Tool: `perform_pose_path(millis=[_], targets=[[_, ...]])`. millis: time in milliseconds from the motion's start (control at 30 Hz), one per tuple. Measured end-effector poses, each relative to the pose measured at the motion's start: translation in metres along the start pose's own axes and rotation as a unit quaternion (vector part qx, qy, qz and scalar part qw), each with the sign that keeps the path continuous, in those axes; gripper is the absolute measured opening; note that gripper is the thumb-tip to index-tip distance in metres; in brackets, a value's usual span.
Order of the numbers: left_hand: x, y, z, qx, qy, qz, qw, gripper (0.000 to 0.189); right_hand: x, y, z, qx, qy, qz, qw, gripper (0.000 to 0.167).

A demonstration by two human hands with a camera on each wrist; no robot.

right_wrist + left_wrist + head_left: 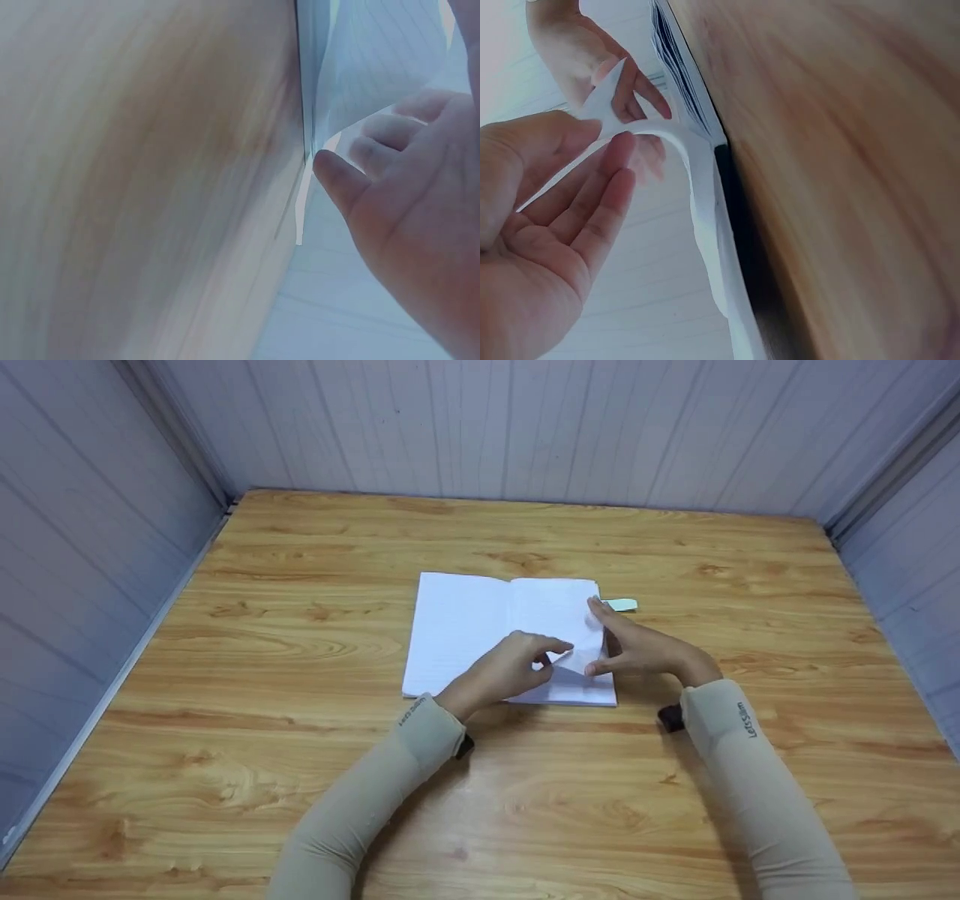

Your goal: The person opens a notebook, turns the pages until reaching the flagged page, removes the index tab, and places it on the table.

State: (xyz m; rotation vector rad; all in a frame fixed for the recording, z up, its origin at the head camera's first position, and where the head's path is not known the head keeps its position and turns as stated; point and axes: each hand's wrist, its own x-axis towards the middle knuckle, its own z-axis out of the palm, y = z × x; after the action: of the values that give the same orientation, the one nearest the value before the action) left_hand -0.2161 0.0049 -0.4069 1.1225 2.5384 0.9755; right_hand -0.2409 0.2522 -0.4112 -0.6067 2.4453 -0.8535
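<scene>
White ruled-paper notebook (454, 637) lies open near the middle of the wood-grain surface (525, 817), both hands over its right half. Left hand (510, 669): thumb and finger pinch the raised near corner of a thin, white ruled page (576, 661); the left wrist view shows the paper arched, a sharp point standing past the thumb. Right hand (646, 649): thumb and fingers spread apart at the page's outer edge; cannot tell how firmly, if at all, they press.

Risk 1, crease: the paper bends sharply near the pinch; pressing that bend flat would likely set a lasting fold. Risk 2, tear: neither hand appears to brace the left half or the spine, so a hard pull could strain the bound edge or drag the whole notebook. Risk 3, slip: the pinch takes only a little of the corner; a loosened grip would let the page spring back.

Further out: a flat, pale green strip (621, 604) juts past the notebook's right edge, just beyond the right fingertips; a sideways sweep could snag it. The beige fabric left sleeve (375, 780) ends close to the near edge; a dropped forearm might nudge the notebook.
</scene>
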Motion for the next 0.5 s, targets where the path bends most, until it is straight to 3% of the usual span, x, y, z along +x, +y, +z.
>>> perform_pose_path(millis=[500], targets=[[-0.009,-0.004,-0.011,-0.048,0.121,0.007,0.9915,0.044,-0.004,0.000,-0.007,0.040,0.041,-0.020,0.9982,0.111]])
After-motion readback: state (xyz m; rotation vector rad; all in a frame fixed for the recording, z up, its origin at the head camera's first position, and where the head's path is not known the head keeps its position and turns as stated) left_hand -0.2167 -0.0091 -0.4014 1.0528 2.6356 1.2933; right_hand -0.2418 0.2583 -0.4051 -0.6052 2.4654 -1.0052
